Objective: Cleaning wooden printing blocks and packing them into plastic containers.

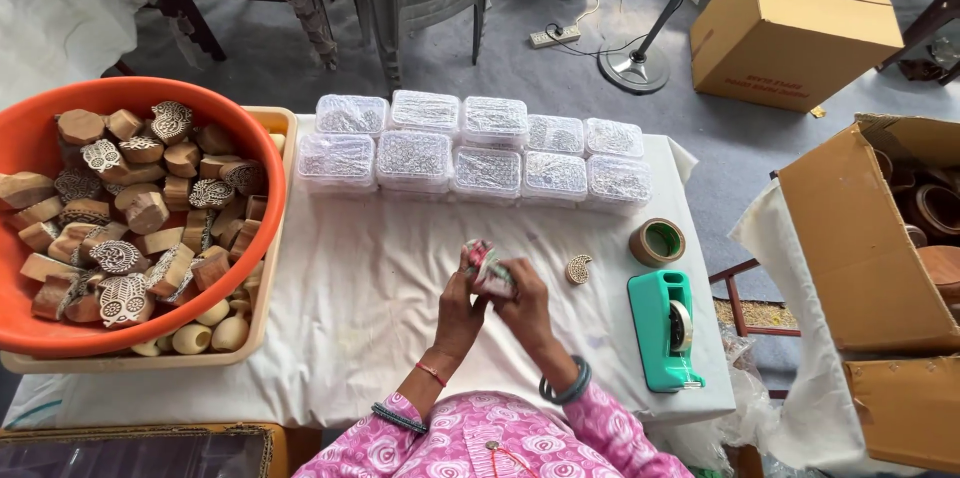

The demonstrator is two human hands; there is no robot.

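Observation:
Both hands meet over the middle of the white-covered table [360,278]. My left hand [458,310] and my right hand [525,306] together grip a small object wrapped in patterned paper [487,266], held just above the cloth. A small carved wooden stamp block [578,269] lies on the cloth just right of my right hand. Pink patterned sleeves and bangles show at both wrists.
An orange tub [60,338] of carved wooden blocks sits at left in a beige tray [262,318] with wooden knobs. Several clear lidded boxes [470,150] line the far edge. A brown tape roll [657,242], a teal tape dispenser [664,330], and open cartons [860,238] stand right.

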